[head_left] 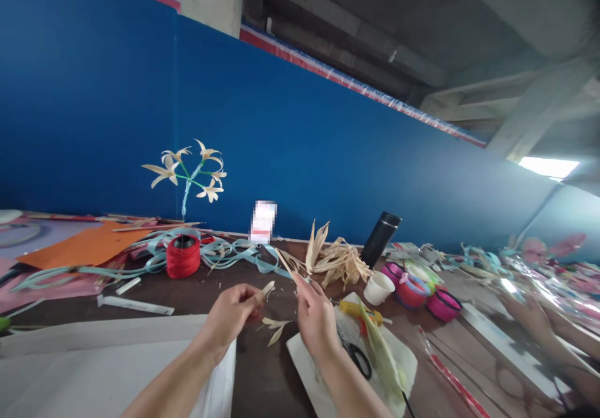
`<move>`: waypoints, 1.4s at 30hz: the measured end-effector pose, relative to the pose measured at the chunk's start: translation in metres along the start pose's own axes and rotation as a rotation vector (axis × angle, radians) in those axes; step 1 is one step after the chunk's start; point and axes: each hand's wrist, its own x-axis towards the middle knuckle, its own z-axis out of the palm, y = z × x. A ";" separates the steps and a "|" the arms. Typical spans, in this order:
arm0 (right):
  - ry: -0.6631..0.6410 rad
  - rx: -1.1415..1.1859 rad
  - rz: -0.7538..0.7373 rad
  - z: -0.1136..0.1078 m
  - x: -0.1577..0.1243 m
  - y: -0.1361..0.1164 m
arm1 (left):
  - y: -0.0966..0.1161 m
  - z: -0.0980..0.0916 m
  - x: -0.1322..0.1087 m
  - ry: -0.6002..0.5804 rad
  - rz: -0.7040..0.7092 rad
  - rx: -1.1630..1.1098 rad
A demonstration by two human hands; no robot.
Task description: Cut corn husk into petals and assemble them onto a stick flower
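My left hand (237, 312) pinches a small pale piece of corn husk (268, 288) between thumb and fingers. To its right, my right hand (316, 312) closes on a thin pale strip (284, 260) that points up and left; its exact kind is hard to make out. Below and between the hands lies a small cut husk piece (275, 329) on the brown table (255, 380). Just beyond the right hand is a heap of dried corn husks (344, 265). Under the right forearm, black-handled scissors (360, 360) and a long greenish husk (382, 349) rest on a pale sheet.
A flower spray (190, 177) stands behind a red thread spool (182, 258). White board (117, 362) covers the front left. A yellow glue gun (360, 310), white cup (379, 288), black bottle (380, 240) and small baskets (443, 304) are on the right. Another person's hands (527, 312) work far right.
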 end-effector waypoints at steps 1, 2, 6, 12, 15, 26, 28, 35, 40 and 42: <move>-0.003 0.127 0.057 0.000 0.002 0.002 | -0.001 -0.001 0.002 0.012 0.006 -0.007; -0.037 0.264 0.127 0.000 0.003 0.002 | -0.003 -0.003 0.004 0.020 0.014 -0.012; -0.323 0.728 0.360 0.006 0.001 -0.013 | -0.008 -0.006 0.009 -0.007 0.067 0.004; -0.432 0.885 0.430 0.011 -0.001 -0.023 | -0.002 -0.002 0.003 -0.052 0.025 0.061; -0.405 0.804 0.381 0.012 0.000 -0.019 | -0.005 -0.002 0.003 -0.071 0.026 0.074; -0.168 0.332 -0.051 0.011 -0.008 -0.025 | -0.006 0.001 0.002 -0.053 -0.055 -0.016; -0.155 0.336 -0.049 0.011 -0.008 -0.024 | -0.003 0.002 0.000 -0.059 -0.094 -0.053; -0.179 0.276 -0.078 0.011 -0.009 -0.023 | -0.005 0.001 -0.001 -0.012 -0.116 -0.101; -0.168 0.094 -0.109 0.012 -0.012 -0.023 | -0.003 0.001 -0.002 0.015 -0.113 -0.080; -0.149 0.034 -0.116 0.012 -0.013 -0.022 | 0.000 0.003 -0.003 0.021 -0.117 -0.064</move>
